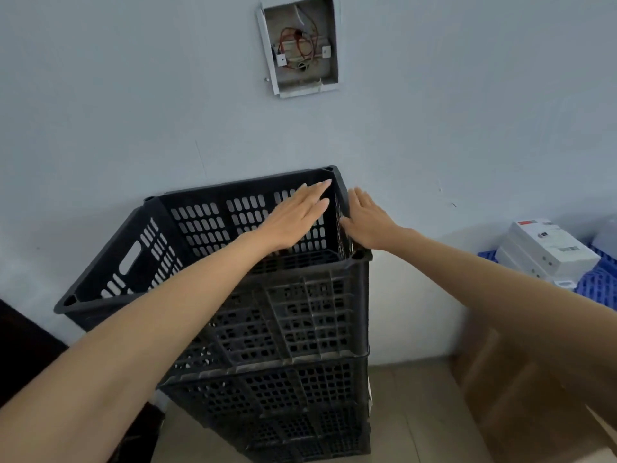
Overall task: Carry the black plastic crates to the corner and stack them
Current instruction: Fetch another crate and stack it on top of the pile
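A stack of black perforated plastic crates stands against the pale wall. The top crate [207, 228] is empty and sits on a second crate [300, 389], with more crate below that. My left hand [293, 218] reaches over the top crate's open inside with fingers straight, near its right wall. My right hand [367, 222] lies with straight fingers against the outside of the top crate's right rim, thumb touching the perforated wall. Neither hand curls round anything.
An open electrical box with red wires [300, 45] is set in the wall above. White boxes [551, 248] lie on a blue plastic pallet [597, 279] at the right. A brown cardboard box [521, 396] stands at the lower right, dark furniture [20, 355] at the left.
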### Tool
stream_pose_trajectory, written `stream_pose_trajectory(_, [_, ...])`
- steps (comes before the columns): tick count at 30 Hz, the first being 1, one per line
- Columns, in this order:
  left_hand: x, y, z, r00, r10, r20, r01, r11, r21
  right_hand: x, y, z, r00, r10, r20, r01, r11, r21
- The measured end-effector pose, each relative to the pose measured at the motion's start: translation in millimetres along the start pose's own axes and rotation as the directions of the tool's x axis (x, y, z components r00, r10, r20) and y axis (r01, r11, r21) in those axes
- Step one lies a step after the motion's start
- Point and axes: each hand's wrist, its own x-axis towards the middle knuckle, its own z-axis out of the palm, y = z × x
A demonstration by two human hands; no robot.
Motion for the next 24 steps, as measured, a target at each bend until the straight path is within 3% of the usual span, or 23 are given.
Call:
stream_pose_trajectory(6, [78,-9,11,0.991,-0.023,0.133,0.044,0.987,-0.154,13,3,13,0.994,0.044,0.096,-0.043,0.999,-0.012])
stream_pose_trajectory(9, [106,-25,14,0.978,-0.034,0.207,0.045,0.998,-0.05,12,4,10,0.993,0.042,0.108,-0.037,0.998,-0.049])
stream_pose_trajectory(13, [121,-46,20,0.976,0.01,0.22,-0.07,0.961,0.267,14,4,5,0.987,0.02,0.16,-0.011,0.998,-0.059])
stream_pose_trajectory(21, [132,-45,2,0.934,-0.06,0.351,-0.095,0.908,0.408,20,1,-6,0.965,0.023,0.263,0.011,0.992,-0.125])
stream_pose_trajectory(24, [123,-51,4,0.959,-0.017,0.283,-0.094,0.922,0.376,25,2,-9,0.962,0.019,0.272,0.039,0.977,-0.209])
